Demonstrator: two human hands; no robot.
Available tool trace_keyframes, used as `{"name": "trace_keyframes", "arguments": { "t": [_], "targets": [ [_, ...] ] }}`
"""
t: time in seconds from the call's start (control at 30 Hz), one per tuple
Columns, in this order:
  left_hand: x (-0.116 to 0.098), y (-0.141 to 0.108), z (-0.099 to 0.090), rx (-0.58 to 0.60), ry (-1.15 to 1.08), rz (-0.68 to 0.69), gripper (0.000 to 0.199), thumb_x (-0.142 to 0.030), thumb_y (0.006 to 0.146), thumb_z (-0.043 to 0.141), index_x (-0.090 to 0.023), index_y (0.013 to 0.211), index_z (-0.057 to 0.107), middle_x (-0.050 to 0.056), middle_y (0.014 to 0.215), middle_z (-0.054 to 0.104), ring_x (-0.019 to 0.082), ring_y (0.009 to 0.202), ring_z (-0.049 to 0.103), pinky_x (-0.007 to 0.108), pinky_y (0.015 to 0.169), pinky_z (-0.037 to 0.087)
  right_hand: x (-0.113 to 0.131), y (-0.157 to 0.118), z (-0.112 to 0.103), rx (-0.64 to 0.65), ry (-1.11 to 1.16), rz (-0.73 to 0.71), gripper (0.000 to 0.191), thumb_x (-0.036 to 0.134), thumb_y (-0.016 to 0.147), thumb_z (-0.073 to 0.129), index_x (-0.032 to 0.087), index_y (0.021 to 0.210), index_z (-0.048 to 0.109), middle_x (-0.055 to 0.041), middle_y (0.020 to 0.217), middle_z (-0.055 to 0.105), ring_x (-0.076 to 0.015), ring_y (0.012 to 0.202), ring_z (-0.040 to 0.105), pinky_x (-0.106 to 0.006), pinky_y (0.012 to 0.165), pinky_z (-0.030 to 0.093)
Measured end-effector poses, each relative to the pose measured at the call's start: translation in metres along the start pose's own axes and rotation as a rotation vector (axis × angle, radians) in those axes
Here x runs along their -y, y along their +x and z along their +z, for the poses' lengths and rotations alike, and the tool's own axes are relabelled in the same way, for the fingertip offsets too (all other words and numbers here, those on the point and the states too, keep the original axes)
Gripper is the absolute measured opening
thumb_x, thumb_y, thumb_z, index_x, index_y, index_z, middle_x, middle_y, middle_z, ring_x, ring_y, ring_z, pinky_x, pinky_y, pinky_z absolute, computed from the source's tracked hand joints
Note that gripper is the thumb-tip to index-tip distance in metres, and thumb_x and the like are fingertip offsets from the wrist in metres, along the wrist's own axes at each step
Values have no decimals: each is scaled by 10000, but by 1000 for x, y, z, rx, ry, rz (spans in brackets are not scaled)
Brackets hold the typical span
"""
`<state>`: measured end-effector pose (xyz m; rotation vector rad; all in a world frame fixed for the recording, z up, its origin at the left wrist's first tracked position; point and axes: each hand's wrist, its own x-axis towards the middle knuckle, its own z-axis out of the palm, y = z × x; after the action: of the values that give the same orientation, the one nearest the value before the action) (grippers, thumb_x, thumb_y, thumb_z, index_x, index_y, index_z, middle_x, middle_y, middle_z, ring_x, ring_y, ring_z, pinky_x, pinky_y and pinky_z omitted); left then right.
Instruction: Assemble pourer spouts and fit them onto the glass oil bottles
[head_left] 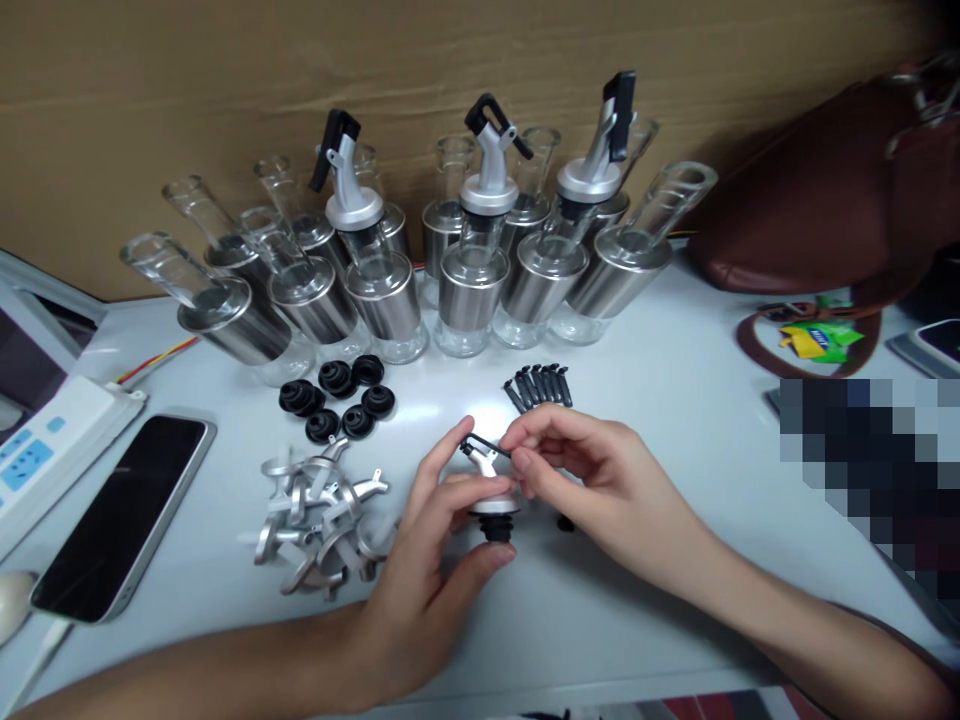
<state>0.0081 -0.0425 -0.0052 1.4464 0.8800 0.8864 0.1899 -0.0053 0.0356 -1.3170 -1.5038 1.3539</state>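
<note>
A silver pourer top [495,502] with a black ribbed stopper below is held upright between the fingers and thumb of my left hand [442,545]. The thumb and index finger of my right hand [574,465] pinch the end of the black lever [486,444] at the pourer's spout. Several black levers [538,387] lie in a row just behind my right hand. Left of my hands is a pile of silver pourer parts [322,520]. Behind that pile sit several black stoppers [358,377].
Several glass and steel bottles [474,290] stand at the back, three with pourers fitted. A phone [127,515] and a power strip [37,450] lie at left. A brown bag [810,190] and a green-yellow wrapper [821,341] are at right.
</note>
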Motion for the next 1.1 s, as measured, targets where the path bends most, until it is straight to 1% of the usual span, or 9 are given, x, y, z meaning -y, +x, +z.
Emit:
{"name": "trace_keyframes", "arguments": {
  "t": [0.1, 0.4, 0.5, 0.57, 0.63, 0.7, 0.77, 0.93, 1.1],
  "targets": [
    [0, 1, 0, -13, 2, -4, 410, -165, 923, 551, -424, 1238, 512, -76, 1586, 138, 192, 1396, 330, 236, 1007, 444, 1, 0, 0, 6, 16, 11, 82, 215, 844, 540, 177, 851, 613, 16, 673, 626, -95, 616, 611, -186, 573, 467],
    [-1, 1, 1, -10, -45, -20, 397, -185, 920, 562, -433, 1228, 525, -57, 1557, 191, 136, 1159, 555, 256, 1001, 468, 2, -1, -1, 7, 63, 39, 68, 202, 828, 543, 180, 790, 595, 21, 649, 640, -88, 581, 610, -183, 549, 459],
    [-1, 0, 1, -5, -67, -25, 407, -174, 918, 562, -436, 1228, 525, -52, 1553, 201, 129, 1122, 578, 261, 1005, 470, 1, -1, -2, 21, 54, 41, 69, 199, 826, 538, 181, 774, 581, 22, 639, 629, -86, 569, 589, -189, 551, 455],
    [-2, 0, 1, -11, -67, -26, 407, -173, 915, 568, -436, 1224, 527, -52, 1544, 219, 157, 1214, 526, 267, 1021, 459, 2, -1, -2, 26, 23, 27, 58, 220, 825, 552, 184, 786, 576, 24, 635, 607, -92, 567, 564, -199, 544, 445],
    [-3, 0, 1, -21, -52, -18, 398, -176, 910, 576, -427, 1216, 536, -47, 1528, 238, 194, 1338, 406, 285, 1060, 429, 4, -2, -2, 48, -18, 10, 71, 248, 802, 599, 190, 802, 557, 25, 652, 585, -102, 585, 542, -212, 546, 439],
    [-3, 0, 1, -31, -45, -16, 388, -179, 914, 569, -426, 1211, 538, -41, 1507, 242, 219, 1427, 257, 315, 1100, 395, 6, -2, -1, 86, -61, 2, 179, 263, 750, 673, 201, 825, 522, 27, 690, 573, -112, 616, 532, -224, 561, 440],
    [-3, 0, 1, -35, -63, -24, 375, -189, 926, 547, -436, 1208, 537, -32, 1482, 236, 238, 1455, 176, 354, 1117, 383, 7, -2, 0, 119, -117, -3, 302, 268, 687, 742, 212, 837, 487, 27, 729, 575, -123, 648, 536, -233, 579, 441],
    [-2, 0, 2, -52, -102, -63, 354, -202, 930, 541, -448, 1185, 541, -21, 1440, 216, 260, 1452, 167, 397, 1112, 398, 7, -1, 1, 135, -220, 29, 380, 326, 674, 776, 218, 854, 460, 23, 746, 573, -129, 656, 526, -236, 572, 417],
    [-2, 0, 1, -30, -86, -63, 371, -187, 918, 562, -442, 1187, 532, -8, 1374, 295, 217, 1444, 181, 334, 1104, 401, 5, -2, 1, 170, -184, 41, 322, 328, 737, 731, 216, 826, 442, 38, 705, 532, -113, 628, 483, -216, 531, 377]
  ]
}}
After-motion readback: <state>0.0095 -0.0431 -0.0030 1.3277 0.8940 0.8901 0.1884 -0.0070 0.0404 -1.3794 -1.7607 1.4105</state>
